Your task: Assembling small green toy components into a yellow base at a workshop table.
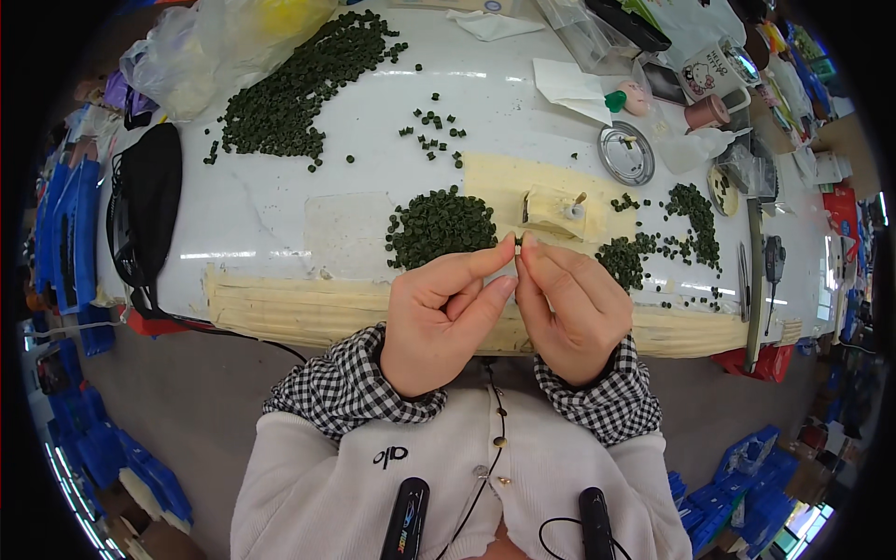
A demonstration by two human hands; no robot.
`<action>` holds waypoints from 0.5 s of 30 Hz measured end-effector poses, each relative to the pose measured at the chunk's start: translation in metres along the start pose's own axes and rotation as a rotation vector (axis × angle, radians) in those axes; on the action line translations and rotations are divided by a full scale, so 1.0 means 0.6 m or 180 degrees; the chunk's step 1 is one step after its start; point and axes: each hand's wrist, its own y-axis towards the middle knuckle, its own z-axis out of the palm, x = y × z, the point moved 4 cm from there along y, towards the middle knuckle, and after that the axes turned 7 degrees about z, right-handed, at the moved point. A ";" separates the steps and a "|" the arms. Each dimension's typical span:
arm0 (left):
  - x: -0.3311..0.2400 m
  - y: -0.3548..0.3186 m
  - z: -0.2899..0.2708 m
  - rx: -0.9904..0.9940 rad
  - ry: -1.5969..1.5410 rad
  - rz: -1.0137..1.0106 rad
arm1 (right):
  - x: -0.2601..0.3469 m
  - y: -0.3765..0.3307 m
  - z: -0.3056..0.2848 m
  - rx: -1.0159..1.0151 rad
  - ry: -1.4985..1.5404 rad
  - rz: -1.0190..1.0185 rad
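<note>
Both hands, left (439, 313) and right (569, 308), pinch one small dark green pellet (518, 242) between fingertips above tabletop (271, 215). Pellet piles (441, 227) just behind; round metal tin (626, 153) and patterned cup (714, 67) farther right, contents unclear.

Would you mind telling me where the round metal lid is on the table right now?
In the head view, the round metal lid lies flat on the white table, on the person's right, just beyond the tan taped patch and below the green-capped pink bottle.
</note>
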 end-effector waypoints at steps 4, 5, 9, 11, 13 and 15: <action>-0.001 -0.001 -0.003 0.0060 -0.0163 -0.0389 | -0.001 -0.003 -0.001 0.0014 -0.0062 -0.0179; -0.001 0.000 -0.004 0.0081 -0.0205 -0.0382 | -0.001 -0.003 -0.001 0.0009 -0.0042 -0.0190; -0.006 0.012 -0.015 0.0202 -0.0207 -0.0269 | -0.006 0.001 -0.011 0.0042 0.0358 0.0079; -0.009 0.017 -0.017 0.0175 -0.0069 -0.0120 | -0.006 0.000 -0.012 0.0107 0.0561 0.0278; -0.011 0.020 -0.018 0.0041 0.0124 0.0078 | -0.005 0.000 -0.013 0.0178 0.0692 0.0399; -0.010 0.020 -0.020 0.0015 0.0215 0.0151 | -0.004 0.000 -0.013 0.0252 0.0749 0.0456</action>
